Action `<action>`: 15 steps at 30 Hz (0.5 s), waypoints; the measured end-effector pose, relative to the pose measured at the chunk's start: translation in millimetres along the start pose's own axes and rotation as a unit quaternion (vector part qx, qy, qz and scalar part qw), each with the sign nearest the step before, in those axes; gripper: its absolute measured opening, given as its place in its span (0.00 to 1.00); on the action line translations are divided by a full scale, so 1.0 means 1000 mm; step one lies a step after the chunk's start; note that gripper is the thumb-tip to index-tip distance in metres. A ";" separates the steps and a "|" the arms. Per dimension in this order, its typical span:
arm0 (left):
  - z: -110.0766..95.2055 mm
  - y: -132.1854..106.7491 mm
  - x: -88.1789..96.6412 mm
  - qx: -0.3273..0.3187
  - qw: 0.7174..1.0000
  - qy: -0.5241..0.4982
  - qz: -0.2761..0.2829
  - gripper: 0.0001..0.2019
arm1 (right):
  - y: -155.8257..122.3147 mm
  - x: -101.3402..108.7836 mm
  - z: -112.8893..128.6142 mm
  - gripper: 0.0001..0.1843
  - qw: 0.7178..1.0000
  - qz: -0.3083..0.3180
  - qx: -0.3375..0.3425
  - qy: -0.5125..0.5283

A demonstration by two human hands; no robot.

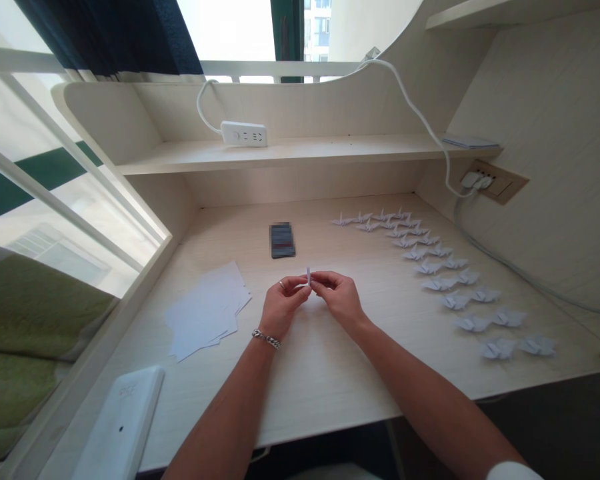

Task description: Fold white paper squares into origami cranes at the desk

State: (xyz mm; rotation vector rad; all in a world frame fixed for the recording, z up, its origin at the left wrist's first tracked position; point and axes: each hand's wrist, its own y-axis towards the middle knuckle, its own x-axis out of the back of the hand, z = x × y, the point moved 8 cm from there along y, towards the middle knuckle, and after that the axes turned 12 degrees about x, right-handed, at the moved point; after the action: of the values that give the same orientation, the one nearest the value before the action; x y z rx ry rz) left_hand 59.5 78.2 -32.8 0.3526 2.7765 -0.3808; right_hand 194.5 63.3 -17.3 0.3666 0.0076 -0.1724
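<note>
My left hand (283, 307) and right hand (337, 297) both pinch a narrow folded white paper (309, 275) upright above the counter (320, 400), steadying it. Loose sheets (207, 310) sit within reach at nine o'clock, with paper cranes (430, 267) lined up at two, clear of my hands.

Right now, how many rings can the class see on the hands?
1: the ring on a finger of the left hand. The right hand's fingers are partly hidden, so another could be out of sight.
</note>
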 end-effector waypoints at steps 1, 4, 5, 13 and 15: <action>0.000 0.000 0.000 0.001 1.000 0.001 0.000 0.16 | 0.000 0.001 0.000 0.14 1.000 -0.005 0.000 -0.003; 0.000 0.000 0.001 0.005 1.000 -0.006 -0.003 0.15 | 0.001 0.003 -0.003 0.16 1.000 -0.014 -0.011 -0.002; 0.000 0.000 0.002 0.008 1.000 -0.013 -0.004 0.15 | 0.001 0.002 -0.004 0.16 1.000 -0.012 -0.020 0.006; 0.005 0.001 -0.001 0.038 0.994 -0.099 0.021 0.13 | -0.002 -0.007 -0.002 0.14 0.998 0.022 -0.039 0.051; 0.006 0.001 -0.003 0.049 0.992 -0.109 0.030 0.13 | -0.002 -0.008 0.000 0.14 0.997 0.020 -0.027 0.063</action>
State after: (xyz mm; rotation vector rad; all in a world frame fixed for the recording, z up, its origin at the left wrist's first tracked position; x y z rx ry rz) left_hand 63.7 76.6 -37.6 0.3908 2.5344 -0.5111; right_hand 186.6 62.7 -17.8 0.3230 0.1293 -0.1090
